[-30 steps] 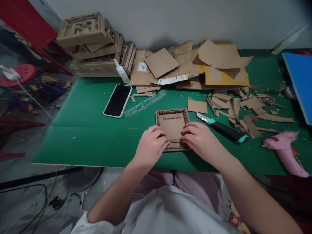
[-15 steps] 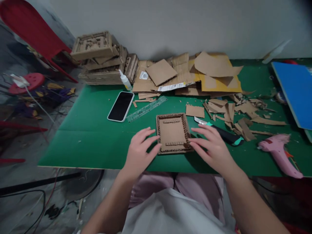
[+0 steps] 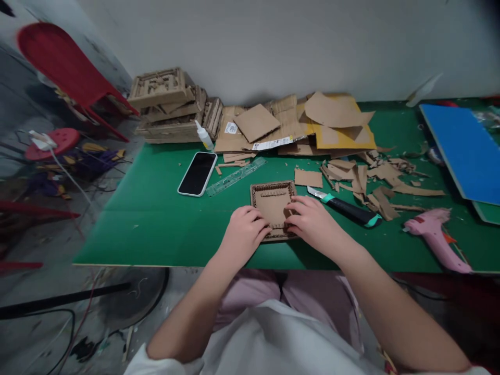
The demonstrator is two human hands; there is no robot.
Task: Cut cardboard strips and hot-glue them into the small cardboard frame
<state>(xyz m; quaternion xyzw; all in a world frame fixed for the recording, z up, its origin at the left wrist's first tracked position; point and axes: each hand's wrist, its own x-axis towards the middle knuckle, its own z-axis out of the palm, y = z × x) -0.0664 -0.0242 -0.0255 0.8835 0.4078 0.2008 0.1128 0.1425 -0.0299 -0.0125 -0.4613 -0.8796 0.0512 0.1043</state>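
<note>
Green tabletop (image 3: 156, 229) is stretching along a plain grey wall (image 3: 242, 47), with a red plastic chair (image 3: 74, 73) standing off to the left. Near the table's front edge, a shallow, nearly square brown cardboard tray (image 3: 272, 211) is lying flat, straight ahead of the body and between the hands. Its slightly longer axis seems to be running away from the person, while two thin corrugated cardboard strips (image 3: 273, 194) are crossing its floor, one far, one near.

The left hand (image 3: 244, 232) is resting over the near left corner, the right hand (image 3: 314, 223) over the right wall; neither is clearly nearer. Both are showing half-curled fingers, tips inside the tray by the near strip's ends; whether they are pinching or merely touching, I cannot tell. Beyond the right hand, a black-and-teal utility knife (image 3: 347, 208) is lying blade out.
</note>
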